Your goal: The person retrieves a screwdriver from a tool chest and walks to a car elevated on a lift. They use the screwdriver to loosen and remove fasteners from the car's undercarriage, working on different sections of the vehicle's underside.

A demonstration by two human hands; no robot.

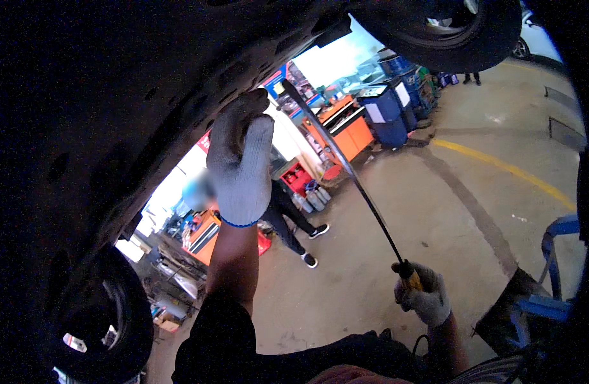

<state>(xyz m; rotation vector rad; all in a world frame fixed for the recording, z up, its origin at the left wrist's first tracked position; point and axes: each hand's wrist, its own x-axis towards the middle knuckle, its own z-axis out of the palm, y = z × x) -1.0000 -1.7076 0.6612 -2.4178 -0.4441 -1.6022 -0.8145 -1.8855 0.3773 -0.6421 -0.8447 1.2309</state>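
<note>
My left hand (pixel 240 163), in a light grey glove with a blue cuff, is raised to the dark underside of a vehicle (pixel 96 102). Its fingers are bent at the lower edge; what they hold, if anything, is hidden in shadow. My right hand (pixel 421 296), also gloved, grips the yellow-and-black handle of a long pry bar (pixel 352 176) at lower right. The bar slants up and left, its tip (pixel 287 86) just right of my left fingertips in the picture; whether it touches the underbody I cannot tell.
Tyres (pixel 435 51) (pixel 128 320) hang at upper right and lower left. A person's dark-trousered legs (pixel 288 217) stand behind my left arm; another's legs (pixel 470 77) are farther back. Orange tool cabinets (pixel 355 137) and blue bins (pixel 387 128) line the back. A blue metal frame (pixel 557 227) is at right.
</note>
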